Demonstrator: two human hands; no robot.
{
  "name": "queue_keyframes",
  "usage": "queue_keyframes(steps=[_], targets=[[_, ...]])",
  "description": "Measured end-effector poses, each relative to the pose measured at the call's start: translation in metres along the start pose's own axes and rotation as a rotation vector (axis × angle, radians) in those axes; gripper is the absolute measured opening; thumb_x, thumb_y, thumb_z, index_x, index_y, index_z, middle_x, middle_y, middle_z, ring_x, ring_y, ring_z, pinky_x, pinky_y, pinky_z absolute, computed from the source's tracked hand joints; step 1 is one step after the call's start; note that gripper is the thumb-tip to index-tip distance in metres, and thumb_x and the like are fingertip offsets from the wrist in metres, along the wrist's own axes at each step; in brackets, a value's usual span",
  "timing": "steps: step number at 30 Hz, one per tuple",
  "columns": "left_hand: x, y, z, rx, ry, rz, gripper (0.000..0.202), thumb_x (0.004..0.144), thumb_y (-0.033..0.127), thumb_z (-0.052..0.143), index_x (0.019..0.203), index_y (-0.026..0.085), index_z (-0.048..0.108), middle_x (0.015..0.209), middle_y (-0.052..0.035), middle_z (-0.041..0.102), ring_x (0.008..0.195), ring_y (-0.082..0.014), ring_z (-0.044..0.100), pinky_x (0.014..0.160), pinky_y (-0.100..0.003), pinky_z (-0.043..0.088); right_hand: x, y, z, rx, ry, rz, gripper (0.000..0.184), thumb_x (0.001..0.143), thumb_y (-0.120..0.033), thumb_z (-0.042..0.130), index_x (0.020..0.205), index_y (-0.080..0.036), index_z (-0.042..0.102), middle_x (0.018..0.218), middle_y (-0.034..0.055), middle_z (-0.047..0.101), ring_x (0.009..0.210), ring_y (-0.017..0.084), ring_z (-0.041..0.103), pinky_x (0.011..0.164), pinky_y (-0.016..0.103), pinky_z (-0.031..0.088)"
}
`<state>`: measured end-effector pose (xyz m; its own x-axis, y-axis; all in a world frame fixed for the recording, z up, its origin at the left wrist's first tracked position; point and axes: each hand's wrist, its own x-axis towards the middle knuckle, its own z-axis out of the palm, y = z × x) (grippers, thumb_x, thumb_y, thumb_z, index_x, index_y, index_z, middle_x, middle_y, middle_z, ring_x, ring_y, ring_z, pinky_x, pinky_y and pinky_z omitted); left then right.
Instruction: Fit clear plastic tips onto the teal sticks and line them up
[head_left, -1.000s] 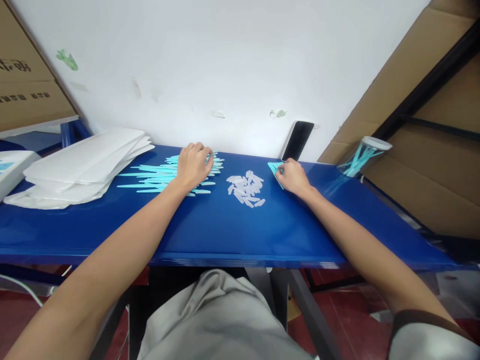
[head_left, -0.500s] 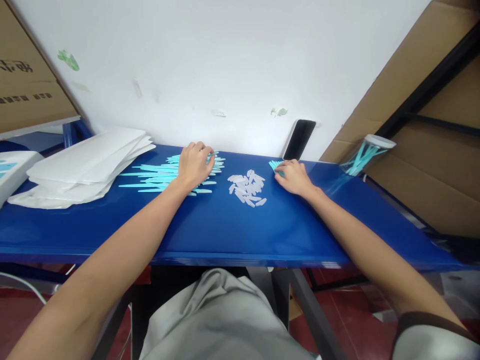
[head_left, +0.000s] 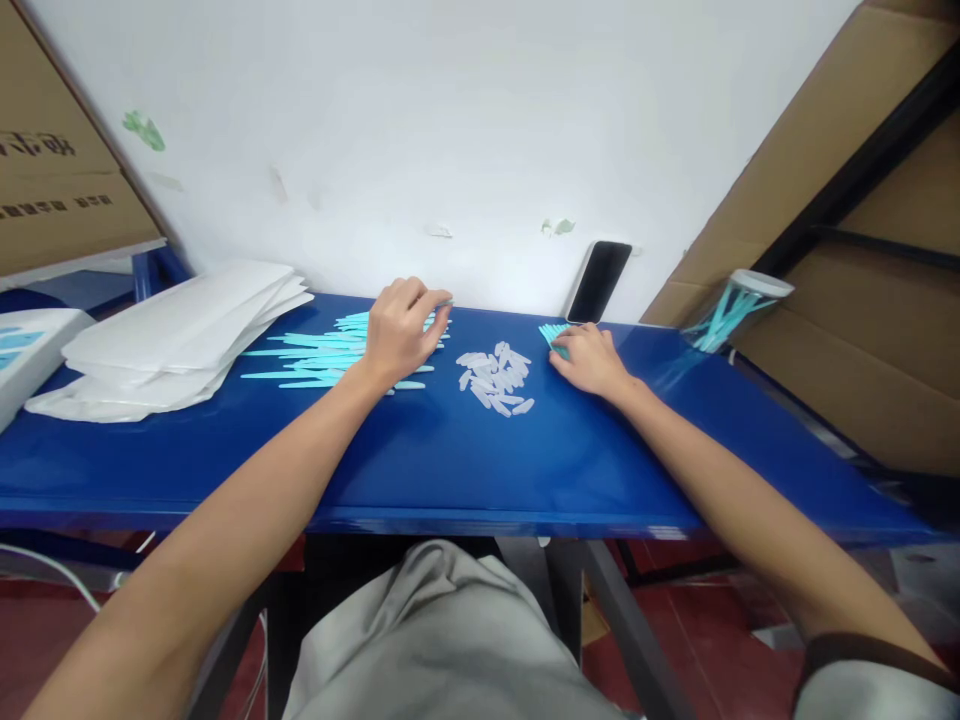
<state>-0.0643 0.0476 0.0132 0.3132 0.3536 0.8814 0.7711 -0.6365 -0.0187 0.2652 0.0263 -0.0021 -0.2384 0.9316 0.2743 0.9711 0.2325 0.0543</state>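
Observation:
My left hand (head_left: 401,330) hovers over a spread of thin turquoise plastic sticks (head_left: 315,350) on the blue table (head_left: 450,460). Its fingers are pinched on one turquoise stick whose tip pokes out at the fingertips. My right hand (head_left: 589,358) rests on the table with its fingers pressed on a small bundle of turquoise sticks (head_left: 553,335). A pile of small clear plastic caps (head_left: 493,378) lies between the two hands.
A stack of white bags (head_left: 169,335) lies at the left. A black phone (head_left: 598,280) leans on the white wall. A clear cup with turquoise sticks (head_left: 731,305) stands at the right by cardboard sheets (head_left: 862,260). A cardboard box (head_left: 52,170) sits at far left.
My left hand has lifted slightly from the stick pile and pinched one stick. My right hand has stayed on the small bundle.

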Motion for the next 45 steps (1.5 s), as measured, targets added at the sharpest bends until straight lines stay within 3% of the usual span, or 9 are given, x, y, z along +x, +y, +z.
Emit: queue_keyframes(steps=[7, 15, 20, 26, 32, 34, 37, 41, 45], targets=[[0.0, 0.011, 0.001, -0.041, 0.045, 0.119, 0.021, 0.102, 0.023, 0.049, 0.109, 0.022, 0.069, 0.075, -0.0035, 0.066, 0.074, -0.0206, 0.057, 0.076, -0.038, 0.041, -0.003, -0.002, -0.008, -0.02, -0.002, 0.027, 0.05, 0.102, -0.039, 0.041, 0.129, -0.013, 0.074, 0.136, 0.0185, 0.068, 0.125, 0.038, 0.055, 0.098, 0.05, 0.041], [-0.002, 0.025, 0.002, -0.118, 0.036, 0.2, 0.021, 0.098, 0.019, 0.052, 0.107, 0.022, 0.07, 0.094, -0.005, 0.079, 0.091, -0.0216, 0.07, 0.083, -0.038, 0.047, -0.005, -0.001, -0.009, 0.009, -0.008, 0.025, 0.046, 0.101, -0.036, 0.043, 0.126, -0.014, 0.074, 0.131, 0.0181, 0.071, 0.122, 0.039, 0.058, 0.099, 0.053, 0.042], [-0.003, 0.041, 0.0, -0.163, 0.004, 0.299, 0.015, 0.099, 0.024, 0.058, 0.104, 0.021, 0.071, 0.093, -0.0049, 0.08, 0.095, -0.0216, 0.074, 0.082, -0.036, 0.05, -0.011, -0.015, -0.016, 0.207, 0.256, -0.101, 0.05, 0.099, -0.031, 0.045, 0.142, -0.012, 0.064, 0.135, 0.0188, 0.067, 0.118, 0.034, 0.063, 0.1, 0.049, 0.05], [-0.009, 0.056, 0.003, -0.222, -0.11, 0.42, 0.029, 0.102, 0.011, 0.043, 0.115, 0.02, 0.068, 0.111, -0.0084, 0.079, 0.1, -0.0196, 0.074, 0.08, -0.034, 0.051, -0.024, -0.045, -0.018, 0.488, 0.44, -0.263, 0.07, 0.096, -0.034, 0.055, 0.163, -0.024, 0.038, 0.116, 0.01, 0.07, 0.082, 0.024, 0.066, 0.082, 0.044, 0.059], [-0.014, 0.051, 0.01, -0.172, -0.29, 0.306, 0.03, 0.106, 0.018, 0.04, 0.129, 0.017, 0.06, 0.104, -0.0087, 0.079, 0.091, -0.0203, 0.074, 0.08, -0.034, 0.051, -0.034, -0.047, -0.023, 0.799, 0.486, -0.244, 0.044, 0.097, -0.047, 0.061, 0.136, -0.025, 0.064, 0.078, 0.0, 0.067, 0.063, 0.018, 0.062, 0.064, 0.034, 0.056], [-0.013, 0.046, 0.012, -0.156, -0.336, 0.251, 0.028, 0.108, 0.023, 0.042, 0.126, 0.018, 0.062, 0.104, -0.0087, 0.079, 0.092, -0.0211, 0.073, 0.09, -0.038, 0.051, -0.036, -0.046, -0.026, 0.891, 0.503, -0.227, 0.03, 0.101, -0.048, 0.058, 0.112, -0.024, 0.071, 0.07, -0.0015, 0.064, 0.054, 0.015, 0.059, 0.056, 0.031, 0.052], [-0.011, 0.037, 0.014, -0.136, -0.329, 0.24, 0.029, 0.109, 0.033, 0.044, 0.113, 0.019, 0.07, 0.103, -0.0085, 0.079, 0.099, -0.0231, 0.072, 0.107, -0.047, 0.043, -0.037, -0.045, -0.03, 0.905, 0.546, -0.245, 0.033, 0.102, -0.049, 0.057, 0.09, -0.022, 0.071, 0.068, -0.0005, 0.065, 0.049, 0.014, 0.057, 0.052, 0.029, 0.048], [-0.007, 0.026, 0.013, -0.107, -0.306, 0.175, 0.032, 0.108, 0.037, 0.047, 0.108, 0.021, 0.074, 0.094, -0.0078, 0.079, 0.097, -0.0249, 0.068, 0.1, -0.047, 0.043, -0.035, -0.038, -0.034, 0.795, 0.579, -0.23, 0.033, 0.101, -0.049, 0.059, 0.095, -0.022, 0.076, 0.071, 0.0012, 0.072, 0.05, 0.015, 0.06, 0.054, 0.03, 0.051], [-0.003, 0.02, 0.009, -0.116, -0.274, 0.133, 0.029, 0.106, 0.036, 0.049, 0.105, 0.021, 0.074, 0.092, -0.0077, 0.078, 0.093, -0.0259, 0.063, 0.093, -0.046, 0.043, -0.031, -0.022, -0.039, 0.513, 0.416, -0.272, 0.036, 0.103, -0.048, 0.054, 0.101, -0.022, 0.079, 0.089, 0.0072, 0.08, 0.073, 0.022, 0.073, 0.073, 0.035, 0.058]])
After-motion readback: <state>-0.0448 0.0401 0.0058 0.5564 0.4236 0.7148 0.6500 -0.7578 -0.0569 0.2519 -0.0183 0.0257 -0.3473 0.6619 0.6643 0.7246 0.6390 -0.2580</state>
